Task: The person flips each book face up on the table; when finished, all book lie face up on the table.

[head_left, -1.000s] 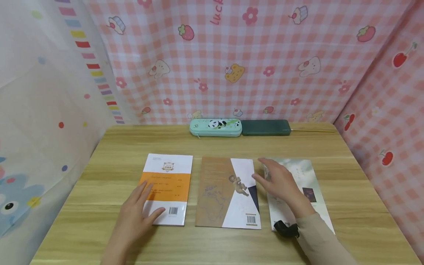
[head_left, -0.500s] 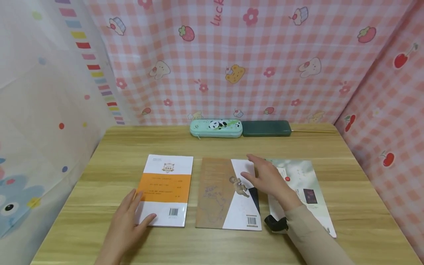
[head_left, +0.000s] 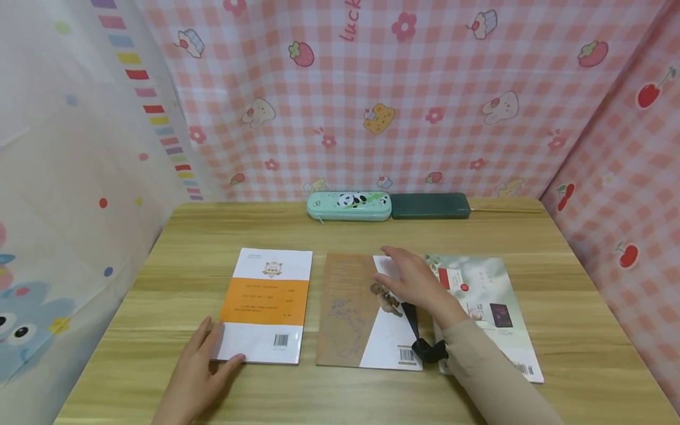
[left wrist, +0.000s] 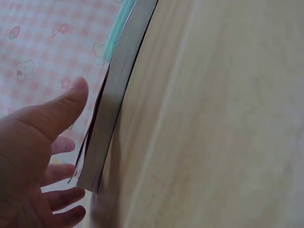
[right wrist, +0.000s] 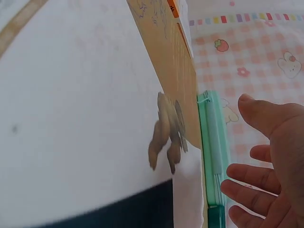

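I see left hand (head_left: 195, 372) wide at orange book (head_left: 265, 304), seven o'clock corner, right hand (head_left: 417, 286) wide over brown book (head_left: 345, 316), two o'clock edge, wood strip (head_left: 312, 319) between.

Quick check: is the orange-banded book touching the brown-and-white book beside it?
Apart. In the head view, a strip of wooden table shows between the orange-banded book and the brown-and-white book.

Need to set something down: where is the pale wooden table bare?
Right of the pale-green paper book; upper left, beside the orange-banded white paper book; a strip between the books and the mint-green oblong panda-print case. Crowded: the middle, with only narrow gaps beside the brown-and-white paper book.
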{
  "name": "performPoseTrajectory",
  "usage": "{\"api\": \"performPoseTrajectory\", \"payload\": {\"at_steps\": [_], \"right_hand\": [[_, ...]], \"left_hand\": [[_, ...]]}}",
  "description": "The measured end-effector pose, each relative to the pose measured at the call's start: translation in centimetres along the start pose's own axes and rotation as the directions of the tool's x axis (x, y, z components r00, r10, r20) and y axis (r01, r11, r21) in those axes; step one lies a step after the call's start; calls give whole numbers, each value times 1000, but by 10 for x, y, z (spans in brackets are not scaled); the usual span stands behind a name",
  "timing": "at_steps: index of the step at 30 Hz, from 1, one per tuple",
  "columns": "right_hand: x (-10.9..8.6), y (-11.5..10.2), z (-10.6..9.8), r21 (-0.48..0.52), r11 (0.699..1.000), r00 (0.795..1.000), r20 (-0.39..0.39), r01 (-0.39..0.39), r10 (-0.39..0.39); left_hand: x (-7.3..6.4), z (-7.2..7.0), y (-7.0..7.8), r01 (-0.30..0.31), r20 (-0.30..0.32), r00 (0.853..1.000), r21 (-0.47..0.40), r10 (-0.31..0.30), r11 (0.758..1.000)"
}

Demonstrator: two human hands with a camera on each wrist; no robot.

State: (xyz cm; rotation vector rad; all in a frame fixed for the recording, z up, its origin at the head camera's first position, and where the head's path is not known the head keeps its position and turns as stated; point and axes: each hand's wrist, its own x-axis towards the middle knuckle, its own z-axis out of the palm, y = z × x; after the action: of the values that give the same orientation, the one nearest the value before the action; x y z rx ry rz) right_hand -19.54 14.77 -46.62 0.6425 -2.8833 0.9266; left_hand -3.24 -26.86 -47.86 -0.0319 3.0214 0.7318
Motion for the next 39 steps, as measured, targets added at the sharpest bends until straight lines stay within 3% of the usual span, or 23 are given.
{"api": "performPoseTrajectory", "payload": {"at_steps": [3, 14, 22, 30, 39], "right_hand": [[4, -3, 3, 4, 1000, 1000, 17, 4, -4], [19, -12, 12, -28, 998, 996, 67, 53, -51], [29, -18, 20, -7, 997, 992, 96, 79, -78], [40, -22, 30, 20, 993, 989, 90, 115, -116], [55, -30, 42, 70, 991, 984, 131, 115, -124]], "left_hand": [[-2, 0, -2, 23, 27, 999, -4, -23, 1000], [-3, 2, -7, -9, -32, 999, -74, 6, 997], [-4, 4, -11, -55, -135, 990, -70, 46, 996], [-5, 4, -12, -25, -159, 987, -99, 9, 995], [-9, 5, -14, -48, -257, 966, -139, 11, 989]]}}
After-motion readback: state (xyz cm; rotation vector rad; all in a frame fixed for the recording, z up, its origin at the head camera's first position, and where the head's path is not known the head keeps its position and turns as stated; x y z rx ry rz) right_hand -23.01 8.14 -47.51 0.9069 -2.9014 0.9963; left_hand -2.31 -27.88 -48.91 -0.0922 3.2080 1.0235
